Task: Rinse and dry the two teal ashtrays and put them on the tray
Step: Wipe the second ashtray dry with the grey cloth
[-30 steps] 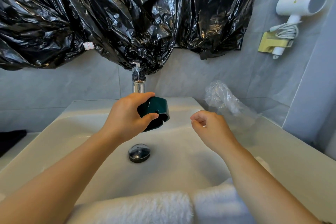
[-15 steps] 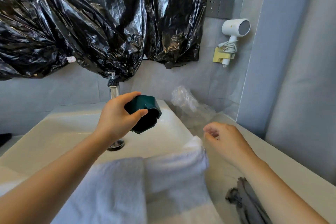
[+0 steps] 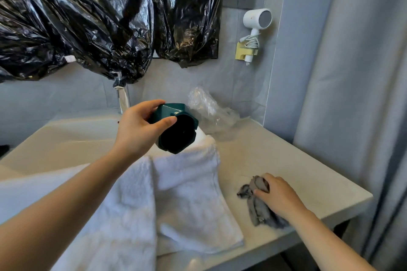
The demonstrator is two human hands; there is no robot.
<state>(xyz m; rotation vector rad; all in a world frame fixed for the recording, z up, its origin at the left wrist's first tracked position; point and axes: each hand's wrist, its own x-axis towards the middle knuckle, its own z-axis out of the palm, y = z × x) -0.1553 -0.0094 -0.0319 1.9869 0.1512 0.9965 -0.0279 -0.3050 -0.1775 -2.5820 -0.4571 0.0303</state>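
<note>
My left hand [image 3: 137,131] grips a teal ashtray [image 3: 177,131] by its rim, tilted with its dark hollow facing me, in the air over the right end of the white sink [image 3: 66,141]. On the counter to the right, my right hand [image 3: 277,196] lies on a crumpled grey cloth [image 3: 256,207], with its fingers curled round the cloth's upper end. Neither a second ashtray nor a tray is in view.
Two white towels [image 3: 180,193] hang over the sink's front edge. Crumpled clear plastic [image 3: 209,110] lies at the back of the pale counter [image 3: 275,156]. A chrome tap [image 3: 122,97] stands behind the sink under black plastic sheeting [image 3: 99,17]. A white hairdryer [image 3: 256,22] hangs on the wall.
The view has swung right. My right hand dropped from above the sink's edge down to the counter and took hold of the grey cloth. My left hand keeps the ashtray, now tilted towards me.
</note>
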